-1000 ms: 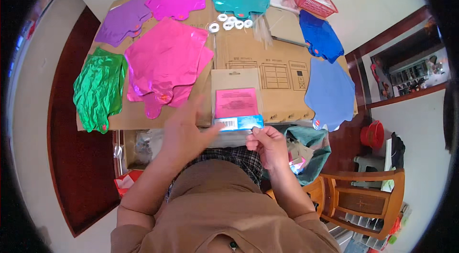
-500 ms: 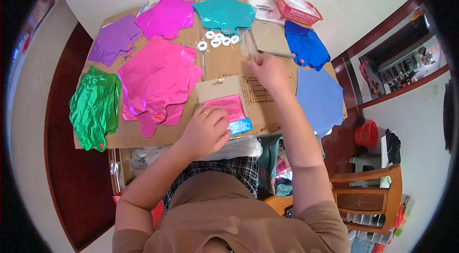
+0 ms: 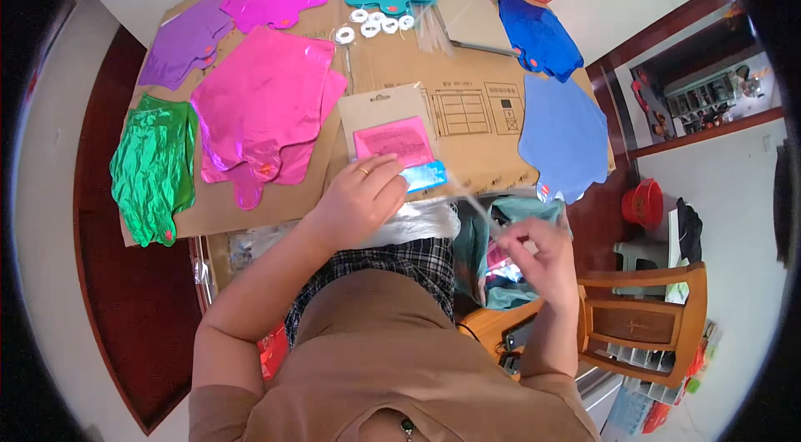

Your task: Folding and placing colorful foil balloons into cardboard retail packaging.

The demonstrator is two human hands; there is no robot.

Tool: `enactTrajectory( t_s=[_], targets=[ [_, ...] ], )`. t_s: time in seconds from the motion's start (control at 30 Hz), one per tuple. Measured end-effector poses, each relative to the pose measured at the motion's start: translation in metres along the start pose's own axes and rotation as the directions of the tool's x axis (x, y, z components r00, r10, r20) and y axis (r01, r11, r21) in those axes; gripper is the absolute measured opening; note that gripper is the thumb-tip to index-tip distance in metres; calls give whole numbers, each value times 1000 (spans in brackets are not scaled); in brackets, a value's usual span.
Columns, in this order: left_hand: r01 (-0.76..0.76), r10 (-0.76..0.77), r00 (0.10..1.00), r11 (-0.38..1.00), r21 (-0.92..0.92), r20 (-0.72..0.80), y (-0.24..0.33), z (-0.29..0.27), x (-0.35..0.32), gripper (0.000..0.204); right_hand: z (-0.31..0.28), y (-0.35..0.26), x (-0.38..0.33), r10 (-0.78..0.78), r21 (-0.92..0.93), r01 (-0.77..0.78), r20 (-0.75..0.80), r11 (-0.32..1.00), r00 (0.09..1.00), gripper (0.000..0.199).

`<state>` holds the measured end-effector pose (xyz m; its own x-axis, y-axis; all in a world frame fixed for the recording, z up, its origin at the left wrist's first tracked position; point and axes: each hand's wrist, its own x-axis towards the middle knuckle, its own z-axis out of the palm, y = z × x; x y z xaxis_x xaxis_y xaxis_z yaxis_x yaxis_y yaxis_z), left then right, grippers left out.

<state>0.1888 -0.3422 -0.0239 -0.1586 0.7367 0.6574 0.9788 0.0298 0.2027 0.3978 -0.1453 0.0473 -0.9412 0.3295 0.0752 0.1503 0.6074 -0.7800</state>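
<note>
The packet [image 3: 389, 140] lies on cardboard [image 3: 488, 160], its lower edge partly under the left hand [image 3: 365, 196], fingers together, grip unclear. The right hand [image 3: 541, 257] pinches a clear straw [image 3: 477, 207]. Pairing straw with packet seems underway; the next move calls for steady alignment.

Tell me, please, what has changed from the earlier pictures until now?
The right hand let go of the package, reached forward to the clear strips, then came back to the lower right, apparently holding a blurred strip. The left hand moved right, onto the package, which turned slightly counterclockwise. The foil sheets and white rolls stayed.
</note>
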Motion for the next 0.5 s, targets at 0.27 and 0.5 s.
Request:
enactTrajectory(
  t_s=[0.27,0.5],
  targets=[
    [-36,37,999,999,23,-28,11,2,6,21,21,0,6,82,-269,-90,-42,959,996,14],
    [33,-33,999,999,-6,-43,17,2,11,21,16,-41,4,-35,-190,34,-3,981,999,14]
  ],
)
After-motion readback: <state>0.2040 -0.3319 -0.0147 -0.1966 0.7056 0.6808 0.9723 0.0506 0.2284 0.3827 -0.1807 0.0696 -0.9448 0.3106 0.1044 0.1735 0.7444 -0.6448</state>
